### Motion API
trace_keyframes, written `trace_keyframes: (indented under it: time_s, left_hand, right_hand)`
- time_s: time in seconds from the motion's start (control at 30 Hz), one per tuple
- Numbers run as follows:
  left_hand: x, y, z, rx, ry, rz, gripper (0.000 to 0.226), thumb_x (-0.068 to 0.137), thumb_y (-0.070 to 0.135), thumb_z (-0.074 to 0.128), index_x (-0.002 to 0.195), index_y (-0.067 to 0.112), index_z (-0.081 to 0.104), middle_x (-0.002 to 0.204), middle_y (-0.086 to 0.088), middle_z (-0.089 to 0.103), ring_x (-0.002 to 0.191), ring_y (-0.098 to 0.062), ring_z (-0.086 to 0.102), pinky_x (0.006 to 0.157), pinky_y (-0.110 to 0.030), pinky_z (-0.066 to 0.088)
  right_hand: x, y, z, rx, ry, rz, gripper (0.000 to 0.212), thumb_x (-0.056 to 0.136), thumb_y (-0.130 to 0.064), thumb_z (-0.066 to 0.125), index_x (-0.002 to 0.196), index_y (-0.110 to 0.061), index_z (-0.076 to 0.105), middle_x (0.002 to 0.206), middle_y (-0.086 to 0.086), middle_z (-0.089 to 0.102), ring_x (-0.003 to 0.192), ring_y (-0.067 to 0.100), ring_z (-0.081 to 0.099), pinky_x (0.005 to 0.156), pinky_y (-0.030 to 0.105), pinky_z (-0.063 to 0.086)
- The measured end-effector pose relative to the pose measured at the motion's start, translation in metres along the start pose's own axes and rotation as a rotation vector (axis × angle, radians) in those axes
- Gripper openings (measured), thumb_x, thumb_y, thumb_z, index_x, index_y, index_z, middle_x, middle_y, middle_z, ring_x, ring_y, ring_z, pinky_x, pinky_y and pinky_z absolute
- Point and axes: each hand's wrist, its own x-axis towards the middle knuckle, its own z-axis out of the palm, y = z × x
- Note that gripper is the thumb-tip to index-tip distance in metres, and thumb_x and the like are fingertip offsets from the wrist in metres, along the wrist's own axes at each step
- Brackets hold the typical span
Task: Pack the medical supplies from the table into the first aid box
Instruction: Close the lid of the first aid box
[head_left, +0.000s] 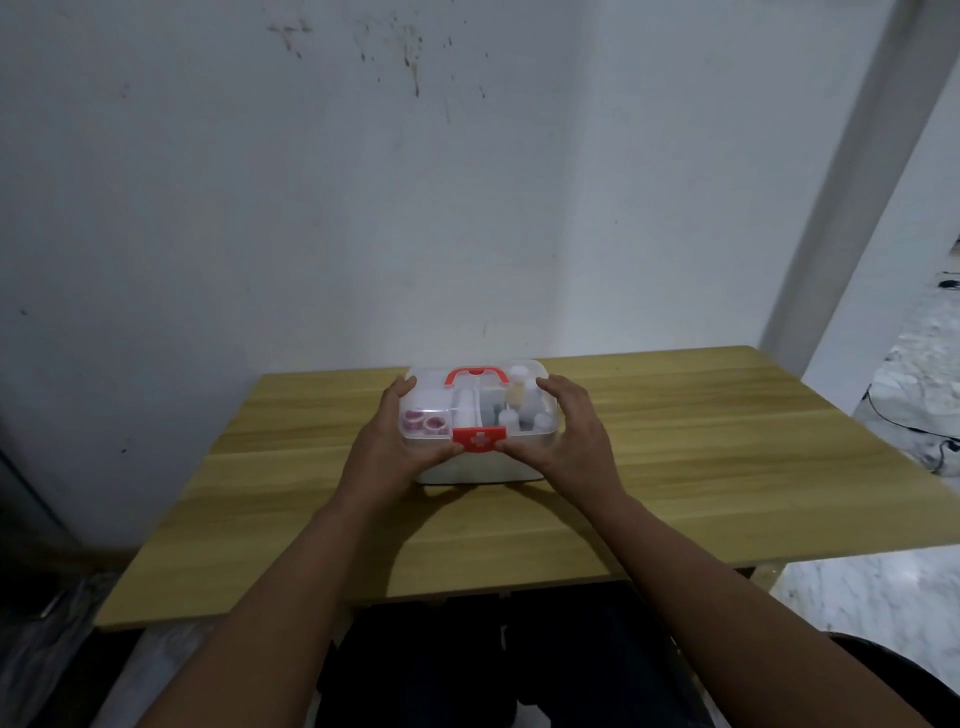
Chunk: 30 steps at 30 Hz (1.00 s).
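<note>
The first aid box (480, 470) stands in the middle of the wooden table (727, 467). Its clear lid (431, 384) is down, with a red handle (475, 375) on top and a red latch (479, 439) bearing a white cross at the front. Through the lid I see red-and-white tape rolls (426, 422) on the left, a white roll in the middle and small bottles (519, 402) on the right. My left hand (400, 441) grips the lid's left side, thumb by the latch. My right hand (563, 436) grips the right side, thumb by the latch.
A white wall rises right behind the table. A white pillar (852, 208) stands at the right, with dark cables (930, 441) on the pale floor beyond it. My dark-clothed legs (493, 665) are under the table's near edge.
</note>
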Motion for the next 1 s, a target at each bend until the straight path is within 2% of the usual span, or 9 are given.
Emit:
trace_keyframes:
  time_s: [0.1,0.2,0.43,0.57,0.6,0.67,0.73,0.87,1.0]
  left_hand:
    - [0.011,-0.003,0.002,-0.011,-0.034,-0.002,0.109,0.065,0.038,0.095,0.153,0.042,0.03,0.144,0.001,0.055,0.118,-0.017,0.062,0.091,-0.041,0.06]
    - [0.026,-0.009,0.005,0.007,-0.082,0.012,0.111,0.07,0.03,0.093,0.156,0.044,0.025,0.149,0.002,0.051,0.123,-0.017,0.06,0.095,-0.045,0.059]
    - [0.071,-0.02,0.027,0.086,-0.043,0.043,0.112,0.07,0.035,0.093,0.151,0.057,0.019,0.163,0.01,0.035,0.136,-0.018,0.052,0.099,-0.049,0.056]
    - [0.106,-0.028,0.037,0.093,-0.035,0.045,0.109,0.073,0.033,0.092,0.151,0.057,0.02,0.165,0.008,0.032,0.139,-0.021,0.05,0.102,-0.051,0.054]
    - [0.115,-0.029,0.04,0.093,-0.037,0.046,0.109,0.073,0.031,0.091,0.152,0.056,0.02,0.165,0.008,0.031,0.139,-0.021,0.049,0.102,-0.051,0.054]
    - [0.13,-0.032,0.044,0.093,-0.044,0.048,0.108,0.075,0.029,0.091,0.154,0.052,0.021,0.165,0.008,0.031,0.139,-0.02,0.049,0.104,-0.05,0.053]
    - [0.145,-0.035,0.048,0.083,-0.047,0.044,0.107,0.076,0.028,0.09,0.155,0.048,0.022,0.164,0.006,0.033,0.139,-0.02,0.049,0.103,-0.049,0.054]
    - [0.167,-0.039,0.055,0.084,-0.029,0.044,0.107,0.076,0.027,0.09,0.156,0.047,0.021,0.164,0.006,0.034,0.138,-0.02,0.05,0.101,-0.05,0.055]
    - [0.176,-0.048,0.059,0.092,-0.039,0.057,0.109,0.077,0.028,0.089,0.156,0.049,0.017,0.166,0.009,0.028,0.14,-0.018,0.047,0.1,-0.047,0.056]
  right_hand:
    - [0.008,0.012,-0.001,-0.004,-0.035,-0.008,0.101,0.061,-0.068,0.083,0.143,-0.018,0.052,0.149,0.003,0.053,0.134,0.02,0.054,0.1,0.049,0.056]
    - [0.019,0.025,-0.001,-0.049,-0.113,-0.016,0.1,0.068,-0.049,0.092,0.151,-0.022,0.044,0.158,0.001,0.043,0.141,0.019,0.046,0.106,0.046,0.053]
    - [0.054,0.051,0.014,0.185,-0.125,0.142,0.099,0.069,-0.035,0.095,0.151,-0.043,0.04,0.153,-0.013,0.049,0.135,0.014,0.053,0.104,0.04,0.056]
    - [0.081,0.067,0.027,0.279,-0.128,0.178,0.096,0.073,-0.023,0.094,0.151,-0.044,0.041,0.15,-0.01,0.05,0.13,0.015,0.055,0.08,0.012,0.058]
    - [0.087,0.072,0.031,0.267,-0.122,0.173,0.096,0.073,-0.023,0.093,0.151,-0.045,0.04,0.15,-0.012,0.05,0.131,0.013,0.054,0.083,0.014,0.058]
    - [0.098,0.082,0.039,0.256,-0.112,0.175,0.097,0.073,-0.024,0.092,0.15,-0.05,0.039,0.149,-0.017,0.048,0.133,0.01,0.052,0.097,0.033,0.059]
    - [0.11,0.09,0.047,0.277,-0.116,0.203,0.098,0.073,-0.023,0.092,0.148,-0.056,0.038,0.149,-0.019,0.048,0.134,0.01,0.052,0.1,0.047,0.058]
    - [0.13,0.096,0.057,0.285,-0.117,0.211,0.097,0.074,-0.025,0.09,0.149,-0.055,0.037,0.15,-0.015,0.049,0.133,0.017,0.054,0.097,0.051,0.059]
    - [0.139,0.107,0.064,0.259,-0.122,0.189,0.094,0.076,-0.028,0.089,0.149,-0.053,0.035,0.149,-0.013,0.05,0.131,0.017,0.055,0.095,0.048,0.061]
